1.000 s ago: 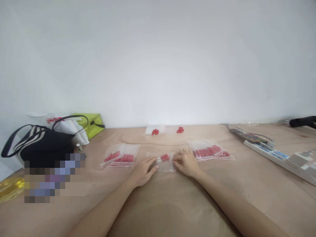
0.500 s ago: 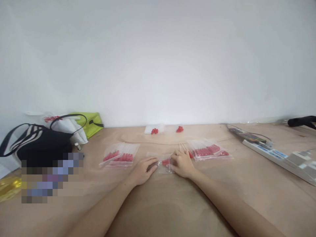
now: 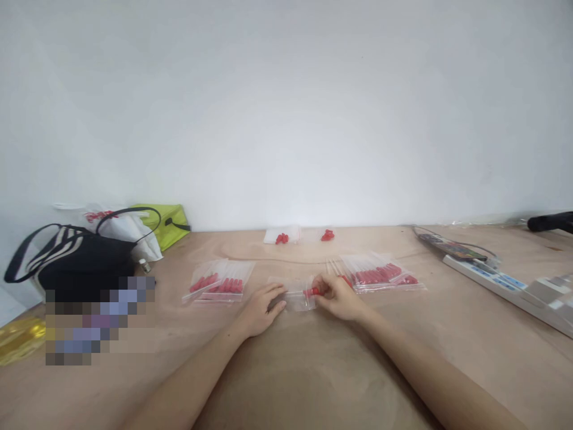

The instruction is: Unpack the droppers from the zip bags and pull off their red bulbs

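A small clear zip bag (image 3: 296, 295) lies flat on the wooden table (image 3: 286, 370) in front of me. My left hand (image 3: 259, 307) rests on its left end, fingers laid flat on the plastic. My right hand (image 3: 338, 295) is closed in a pinch on a small red piece (image 3: 312, 291) at the bag's right end. Just right of that hand lies a pile of clear bags with red pieces (image 3: 380, 275). Another pair of filled bags (image 3: 219, 282) lies to the left.
Loose red pieces (image 3: 326, 235) and a small white bag (image 3: 281, 235) sit by the wall. A black striped handbag (image 3: 74, 263), a white plastic bag (image 3: 119, 230) and a green bag (image 3: 168, 224) stand at the left. A white power strip (image 3: 501, 280) lies at the right.
The red pieces seen inside the bag a second ago are now at its right end, pinched in my right hand. My left hand has stayed on the bag.
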The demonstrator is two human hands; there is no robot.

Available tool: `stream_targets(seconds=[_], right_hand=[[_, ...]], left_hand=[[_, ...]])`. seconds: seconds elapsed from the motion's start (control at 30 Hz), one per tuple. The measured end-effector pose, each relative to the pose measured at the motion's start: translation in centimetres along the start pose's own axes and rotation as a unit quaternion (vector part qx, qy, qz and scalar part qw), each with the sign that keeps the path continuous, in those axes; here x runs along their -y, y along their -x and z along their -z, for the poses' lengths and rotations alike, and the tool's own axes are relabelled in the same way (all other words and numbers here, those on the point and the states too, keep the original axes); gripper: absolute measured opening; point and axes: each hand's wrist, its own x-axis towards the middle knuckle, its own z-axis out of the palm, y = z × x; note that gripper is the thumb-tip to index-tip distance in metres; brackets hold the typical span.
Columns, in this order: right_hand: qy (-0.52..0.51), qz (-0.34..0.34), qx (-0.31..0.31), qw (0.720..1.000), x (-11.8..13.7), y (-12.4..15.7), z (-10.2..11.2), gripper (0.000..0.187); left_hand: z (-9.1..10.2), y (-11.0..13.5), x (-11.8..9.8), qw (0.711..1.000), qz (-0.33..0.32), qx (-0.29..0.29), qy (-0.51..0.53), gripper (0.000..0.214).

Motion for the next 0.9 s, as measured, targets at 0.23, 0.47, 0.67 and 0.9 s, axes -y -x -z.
stream_targets(seconds=[0.23, 0.47, 0.67, 0.9], right_hand=[[-0.187, -0.078, -0.027, 0.979, -0.7, -0.5, 6.1, 0.027], [0.024, 0.013, -0.222, 0.975, -2.2, -0.8, 7.6, 0.020], [0.281, 0.130, -0.171, 0.935, -4.5, 0.1, 3.6, 0.023], [0.402, 0.185, -0.102, 0.891, -5.2, 1.0, 2.3, 0.029]], left_hand=[[0.1, -0.1, -0.1, 1.000, 0.015, 0.003, -0.026, 0.035], [-0.2, 0.0, 0.2, 0.996, 0.025, -0.014, -0.085, 0.034], [-0.8, -0.3, -0.2, 0.992, 0.002, -0.062, -0.112, 0.034], [-1.7, -1.9, -2.6, 0.994, -0.056, 0.029, -0.090, 0.040]])
